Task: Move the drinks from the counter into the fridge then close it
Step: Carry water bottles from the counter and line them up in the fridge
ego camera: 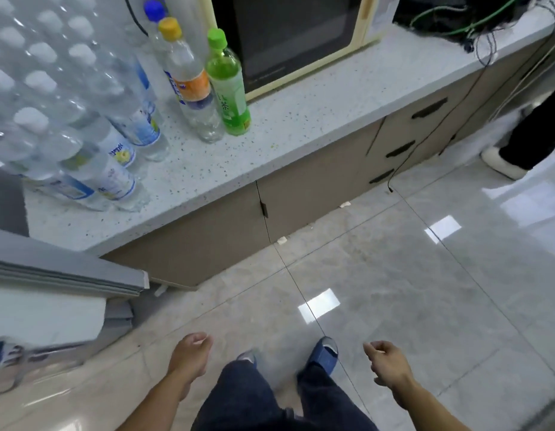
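On the speckled counter [301, 119] stand a green tea bottle [229, 88] with a green cap, a clear bottle with an orange label and yellow cap [189, 85], and behind them a clear blue-capped bottle [153, 14]. The fridge [52, 275] shows at the lower left as a grey slab edge; I cannot tell from here how far it is open. My left hand [189, 356] and my right hand [386, 362] hang low over the floor, fingers loosely curled, holding nothing, well away from the bottles.
A shrink-wrapped pack of water bottles [52, 104] fills the counter's left. A cream microwave [288, 35] stands behind the drinks, cables [475, 23] at the far right. Drawers [400, 147] sit under the counter. Another person's leg and shoe [518, 144] are at the right.
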The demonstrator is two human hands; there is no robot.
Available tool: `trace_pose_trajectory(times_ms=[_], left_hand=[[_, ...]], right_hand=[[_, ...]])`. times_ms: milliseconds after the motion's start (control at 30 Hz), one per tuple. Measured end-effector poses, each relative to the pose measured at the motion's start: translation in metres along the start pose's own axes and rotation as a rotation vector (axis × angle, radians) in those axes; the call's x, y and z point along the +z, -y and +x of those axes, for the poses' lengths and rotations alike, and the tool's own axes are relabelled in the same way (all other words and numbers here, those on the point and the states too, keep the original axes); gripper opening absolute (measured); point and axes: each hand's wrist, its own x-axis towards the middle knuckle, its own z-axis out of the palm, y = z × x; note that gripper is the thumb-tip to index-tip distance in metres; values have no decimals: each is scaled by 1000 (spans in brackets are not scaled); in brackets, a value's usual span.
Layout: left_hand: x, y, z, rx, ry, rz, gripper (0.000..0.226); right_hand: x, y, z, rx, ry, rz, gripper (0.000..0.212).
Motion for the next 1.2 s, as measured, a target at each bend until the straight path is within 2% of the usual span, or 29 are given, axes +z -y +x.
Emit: trace_pose_trajectory(times_ms=[133, 300, 467, 600, 800, 1033, 1100, 1200], left_hand=[[14, 6, -22, -103, -71, -128, 25], [29, 17, -37, -184, -152, -219, 23], [31, 22, -22, -193, -213, -299, 18], [25, 0, -6, -224, -236, -396, 18], [2, -63, 18, -67, -231, -458, 15], [-38, -136, 14, 155, -321, -686, 16], [-50, -157, 8, 210, -382, -728, 23], [-73, -192, -2, 302, -511, -777, 46]], right_hand=[[-11, 53, 33, -116, 66, -103, 24], [-4, 110, 55, -174, 112, -205, 25], [13, 153, 62, -204, 132, -293, 24], [25, 190, 57, -223, 126, -364, 23], [69, 270, 42, -358, 207, -417, 18], [120, 360, -12, -655, 455, -428, 15], [133, 386, -33, -775, 530, -395, 12], [154, 435, -64, -983, 565, -289, 19]])
